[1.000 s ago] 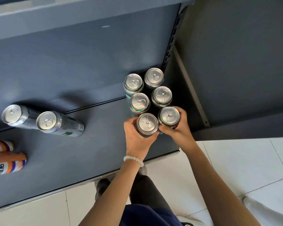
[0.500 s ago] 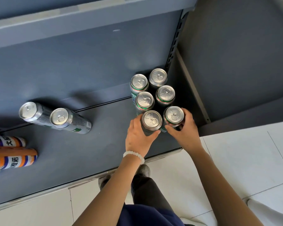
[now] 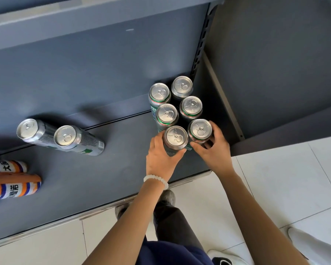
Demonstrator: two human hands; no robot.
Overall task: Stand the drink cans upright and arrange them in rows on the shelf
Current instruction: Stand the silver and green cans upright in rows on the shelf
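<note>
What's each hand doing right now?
Left hand: gripping the front left can.
Right hand: gripping the front right can.

White tiled floor (image 3: 287, 188), grey wall (image 3: 275, 54)

Single head view, steeply down onto shelf (image 3: 65, 188)

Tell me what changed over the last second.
Almost nothing moved. The left hand still grips the front-left silver drink can and the right hand the front-right silver can. The four upright cans behind and the two silver cans further left stayed put.
</note>
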